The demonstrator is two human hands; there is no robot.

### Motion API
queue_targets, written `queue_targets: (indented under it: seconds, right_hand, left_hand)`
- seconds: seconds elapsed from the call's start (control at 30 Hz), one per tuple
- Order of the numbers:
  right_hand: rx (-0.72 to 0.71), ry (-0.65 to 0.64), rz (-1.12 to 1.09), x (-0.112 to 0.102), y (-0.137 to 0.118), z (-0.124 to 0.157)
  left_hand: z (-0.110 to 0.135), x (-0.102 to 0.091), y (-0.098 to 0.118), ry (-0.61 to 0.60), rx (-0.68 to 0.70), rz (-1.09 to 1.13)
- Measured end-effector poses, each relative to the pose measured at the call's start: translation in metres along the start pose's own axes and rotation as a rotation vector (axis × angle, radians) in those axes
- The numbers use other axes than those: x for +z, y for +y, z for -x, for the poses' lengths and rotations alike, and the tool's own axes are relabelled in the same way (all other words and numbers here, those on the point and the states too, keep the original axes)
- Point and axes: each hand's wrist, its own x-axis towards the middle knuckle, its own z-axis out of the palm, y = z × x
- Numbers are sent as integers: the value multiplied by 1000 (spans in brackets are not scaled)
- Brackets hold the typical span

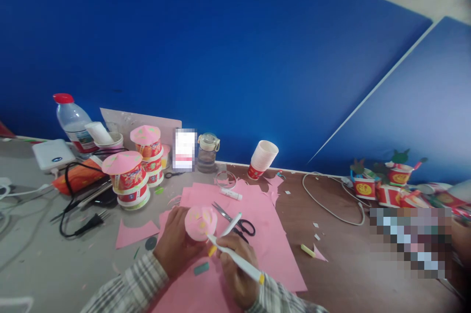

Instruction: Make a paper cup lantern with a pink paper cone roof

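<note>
My left hand [175, 243] is closed round a small pink paper-covered cup piece [200, 222] with yellow-green spots, held over pink paper sheets [265, 234]. My right hand [235, 266] grips a white marker pen [235, 259] with a yellow end, its tip touching the pink piece. A second white pen [231, 224] lies between my fingers and the black-handled scissors [235, 222] on the paper just behind.
Two stacked red cup towers with pink paper roofs [134, 170] stand at left, beside a water bottle [73, 124], a power bank [53, 154] and black cables [79, 215]. A paper cup stack [262, 158], a glass jar [207, 152], a glue stick [231, 194] and cup crafts [386, 185] lie behind.
</note>
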Motion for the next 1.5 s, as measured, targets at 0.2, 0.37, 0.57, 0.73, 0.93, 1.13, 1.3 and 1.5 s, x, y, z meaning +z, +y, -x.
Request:
queue_targets:
  seconds: [0.2,0.37,0.57,0.73,0.93,1.13,1.3,1.5]
  right_hand:
    - [-6,4,-4,6,-1,1]
    - [-13,10,-15,9,0,3]
    - [-13,6,14,7,0,0]
    - [-6,-11,7,2,1,0]
    - [-16,3,10,-1,1,-2]
    - [6,-16,5,2,-1,0]
    - [-2,-8,10,7,-2,1]
    - [4,-8,33,1,0,0]
  left_hand:
    - [1,1,-2,4,-2,-18]
    - [1,1,-1,-5,5,-28]
    - [1,1,-1,6,25,-32]
    - [0,0,1,1,1,-14]
    - [-1,-1,1,-3,-1,-8]
    - [0,0,1,0,-5,2]
    - [1,2,-2,-13,-6,-9]
    - [0,0,0,-3,-12,5]
